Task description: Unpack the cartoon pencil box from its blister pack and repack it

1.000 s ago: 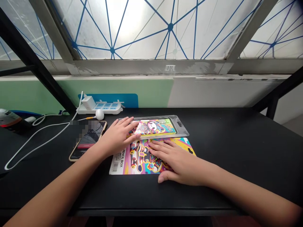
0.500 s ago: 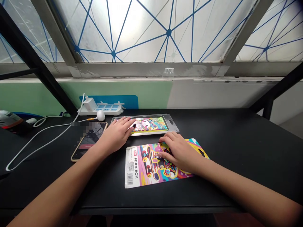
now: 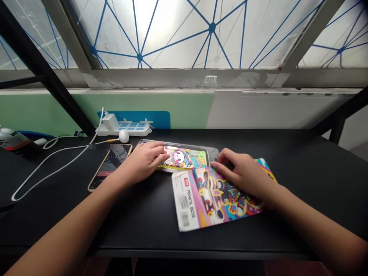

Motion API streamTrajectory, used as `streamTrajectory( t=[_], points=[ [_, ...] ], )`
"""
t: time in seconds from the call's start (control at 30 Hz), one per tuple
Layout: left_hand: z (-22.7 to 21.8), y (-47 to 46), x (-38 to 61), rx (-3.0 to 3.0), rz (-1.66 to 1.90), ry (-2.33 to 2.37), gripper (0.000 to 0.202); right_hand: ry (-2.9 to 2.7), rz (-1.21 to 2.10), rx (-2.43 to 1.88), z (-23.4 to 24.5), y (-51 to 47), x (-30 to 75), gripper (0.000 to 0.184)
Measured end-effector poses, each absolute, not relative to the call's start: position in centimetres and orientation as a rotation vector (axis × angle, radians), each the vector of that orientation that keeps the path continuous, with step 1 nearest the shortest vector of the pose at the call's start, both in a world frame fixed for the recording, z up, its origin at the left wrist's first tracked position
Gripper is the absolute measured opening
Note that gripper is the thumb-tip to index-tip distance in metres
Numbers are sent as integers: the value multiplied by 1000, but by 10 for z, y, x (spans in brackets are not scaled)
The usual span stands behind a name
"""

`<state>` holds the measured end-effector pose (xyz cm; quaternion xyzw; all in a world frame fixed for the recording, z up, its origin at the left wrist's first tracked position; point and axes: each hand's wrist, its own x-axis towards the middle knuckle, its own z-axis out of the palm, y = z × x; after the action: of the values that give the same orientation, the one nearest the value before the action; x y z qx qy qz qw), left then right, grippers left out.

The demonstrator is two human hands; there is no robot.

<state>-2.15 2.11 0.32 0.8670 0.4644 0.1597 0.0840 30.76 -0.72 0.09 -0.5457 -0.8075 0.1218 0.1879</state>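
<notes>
A colourful pencil box in a clear plastic blister pack (image 3: 186, 158) lies on the black desk (image 3: 301, 168). My left hand (image 3: 142, 163) rests on its left end, fingers curled over the edge. My right hand (image 3: 247, 177) grips the far edge of the printed backing card (image 3: 207, 199), which reads "PENCIL BOX". The card is tilted up off the desk, in front of and to the right of the pack.
A phone (image 3: 110, 168) lies left of my left hand, its white cable (image 3: 48, 168) looping across the desk. A white power strip with a charger (image 3: 123, 128) sits against the wall. A dark bottle-like thing (image 3: 14, 142) is at far left.
My right hand has slid the backing card to the right, away from the pack, and lifted it at an angle. My left hand has stayed on the pack.
</notes>
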Motion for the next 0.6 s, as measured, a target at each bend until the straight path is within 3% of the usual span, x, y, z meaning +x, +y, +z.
streamTrajectory(
  t=[0.23,0.43,0.6],
  points=[
    [2,16,-17,2635,537,1375,33,-2237,533,-1821,-3,42,363,48],
    [3,11,-15,2637,471,1429,37,-2158,440,-1638,-7,34,341,42],
    [2,10,-15,2618,437,1444,44,-2210,584,-1592,-6,27,326,44]
  ],
)
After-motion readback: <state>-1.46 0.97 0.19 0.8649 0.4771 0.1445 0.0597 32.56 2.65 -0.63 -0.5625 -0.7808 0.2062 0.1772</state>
